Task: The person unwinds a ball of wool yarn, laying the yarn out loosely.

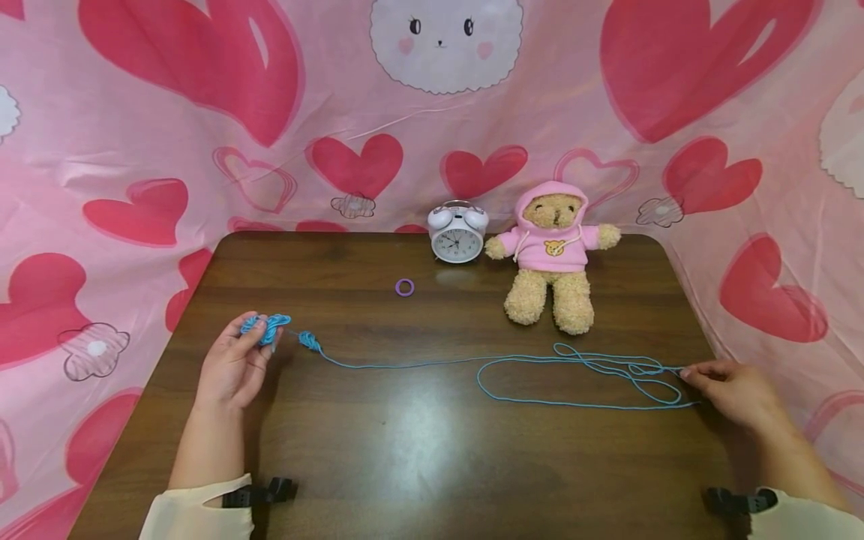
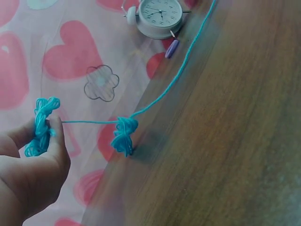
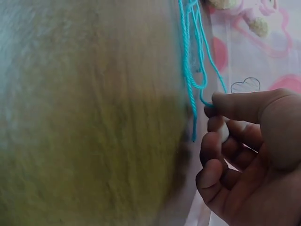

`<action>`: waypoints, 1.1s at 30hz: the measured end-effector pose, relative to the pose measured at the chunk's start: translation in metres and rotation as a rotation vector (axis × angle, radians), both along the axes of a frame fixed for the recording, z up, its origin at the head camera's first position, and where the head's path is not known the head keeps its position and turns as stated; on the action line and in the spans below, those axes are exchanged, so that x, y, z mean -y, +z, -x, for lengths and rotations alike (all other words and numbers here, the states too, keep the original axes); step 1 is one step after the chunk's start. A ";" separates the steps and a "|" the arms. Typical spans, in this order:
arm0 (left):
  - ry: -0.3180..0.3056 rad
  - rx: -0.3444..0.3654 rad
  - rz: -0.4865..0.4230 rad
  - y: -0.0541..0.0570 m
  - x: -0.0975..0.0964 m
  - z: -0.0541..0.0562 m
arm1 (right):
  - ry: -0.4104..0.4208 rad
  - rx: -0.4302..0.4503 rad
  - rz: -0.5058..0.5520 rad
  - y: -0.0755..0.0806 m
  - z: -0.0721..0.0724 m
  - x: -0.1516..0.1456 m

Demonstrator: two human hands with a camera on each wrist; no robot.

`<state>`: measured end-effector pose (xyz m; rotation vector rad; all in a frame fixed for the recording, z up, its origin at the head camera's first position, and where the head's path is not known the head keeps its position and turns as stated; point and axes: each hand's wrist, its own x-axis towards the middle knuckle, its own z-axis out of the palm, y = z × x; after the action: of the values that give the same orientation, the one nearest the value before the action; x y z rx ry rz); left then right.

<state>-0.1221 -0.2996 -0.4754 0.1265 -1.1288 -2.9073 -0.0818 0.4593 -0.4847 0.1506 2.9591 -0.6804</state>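
My left hand (image 1: 232, 364) pinches a small bundle of blue yarn (image 1: 268, 328) between thumb and fingers, above the table's left side. A strand leads from it to a smaller blue tangle (image 2: 124, 135), which hangs or lies just right of the hand; the head view does not settle which. From that tangle the yarn strand (image 1: 405, 365) runs across the table to loose loops (image 1: 580, 375) on the right. At the right edge my right hand (image 1: 736, 390) pinches the yarn between thumb and forefinger, its other fingers curled. A loose yarn end (image 3: 194, 136) dangles beside those fingers.
At the back stand a white twin-bell alarm clock (image 1: 457, 236) and a teddy bear (image 1: 553, 259) in a pink hoodie. A purple ring (image 1: 404, 287) lies in front of the clock. Pink heart-patterned cloth (image 1: 405, 112) surrounds the brown wooden table (image 1: 378, 465).
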 end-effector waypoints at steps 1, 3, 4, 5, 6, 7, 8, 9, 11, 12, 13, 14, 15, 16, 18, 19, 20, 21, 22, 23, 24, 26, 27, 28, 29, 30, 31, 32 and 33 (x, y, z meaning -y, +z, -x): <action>-0.001 0.002 -0.001 0.000 0.000 0.000 | 0.008 -0.003 -0.004 0.000 0.000 0.000; -0.002 0.006 0.010 0.000 -0.001 0.000 | 0.020 -0.005 -0.004 0.001 0.000 -0.002; -0.004 0.008 0.011 0.000 -0.001 0.000 | 0.022 -0.005 -0.004 0.002 0.000 -0.003; -0.007 0.008 0.014 0.000 -0.001 0.000 | 0.024 -0.006 -0.003 0.004 0.000 -0.004; -0.010 0.008 0.015 0.000 -0.001 0.000 | 0.021 -0.010 -0.008 0.005 -0.001 -0.004; -0.013 0.007 0.019 0.000 -0.001 -0.001 | 0.018 -0.014 -0.010 0.007 -0.001 -0.004; -0.012 0.006 0.027 0.000 -0.001 -0.001 | 0.014 -0.019 -0.011 0.008 -0.001 -0.004; -0.014 0.004 0.026 0.000 -0.001 -0.001 | 0.011 -0.023 -0.013 0.010 -0.002 -0.003; -0.011 0.005 0.058 0.000 -0.002 0.000 | 0.001 -0.032 -0.021 0.014 -0.002 -0.001; -0.010 0.010 0.079 0.000 -0.002 0.000 | -0.002 -0.038 -0.026 0.015 -0.003 0.000; -0.008 0.017 0.098 -0.001 -0.003 0.001 | -0.003 -0.040 -0.023 0.016 -0.003 0.002; -0.009 0.027 0.118 -0.001 -0.003 0.002 | -0.004 -0.040 -0.022 0.017 -0.003 0.004; -0.010 0.040 0.144 -0.001 -0.004 0.002 | -0.004 -0.042 -0.020 0.018 -0.003 0.006; -0.011 0.055 0.172 -0.001 -0.004 0.003 | -0.005 -0.047 -0.017 0.019 -0.002 0.008; -0.007 0.100 0.217 -0.001 -0.005 0.004 | 0.003 -0.068 -0.005 0.019 -0.001 0.013; -0.005 0.129 0.240 0.000 -0.006 0.004 | 0.006 -0.076 0.002 0.020 -0.001 0.016; 0.000 0.150 0.264 -0.001 -0.008 0.005 | 0.010 -0.087 0.007 0.020 0.000 0.019; 0.008 0.170 0.284 -0.001 -0.009 0.005 | 0.016 -0.096 0.012 0.021 0.001 0.022; 0.017 0.188 0.300 -0.002 -0.011 0.006 | 0.021 -0.102 0.010 0.022 0.001 0.025; 0.024 0.206 0.313 -0.003 -0.012 0.007 | 0.026 -0.106 0.009 0.023 0.002 0.028; 0.027 0.218 0.331 -0.004 -0.014 0.008 | 0.028 -0.109 0.008 0.024 0.002 0.031; 0.042 0.226 0.355 -0.007 -0.017 0.010 | 0.030 -0.113 0.009 0.027 0.003 0.036; 0.044 0.232 0.366 -0.008 -0.018 0.010 | 0.029 -0.112 0.011 0.029 0.004 0.038; 0.048 0.238 0.381 -0.009 -0.020 0.011 | 0.028 -0.111 0.018 0.030 0.004 0.040; 0.051 0.245 0.399 -0.010 -0.021 0.012 | 0.023 -0.113 0.025 0.031 0.004 0.042; 0.057 0.253 0.422 -0.011 -0.023 0.012 | 0.019 -0.114 0.030 0.032 0.003 0.044; 0.059 0.264 0.444 -0.012 -0.024 0.013 | 0.015 -0.113 0.035 0.033 0.003 0.046; 0.058 0.276 0.468 -0.013 -0.025 0.013 | 0.012 -0.111 0.041 0.035 0.003 0.048; 0.059 0.286 0.483 -0.013 -0.026 0.013 | 0.011 -0.111 0.045 0.036 0.003 0.049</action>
<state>-0.1355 -0.2740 -0.4889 0.5624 -1.7945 -2.5281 -0.0846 0.4101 -0.4489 0.0964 3.0445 -0.7772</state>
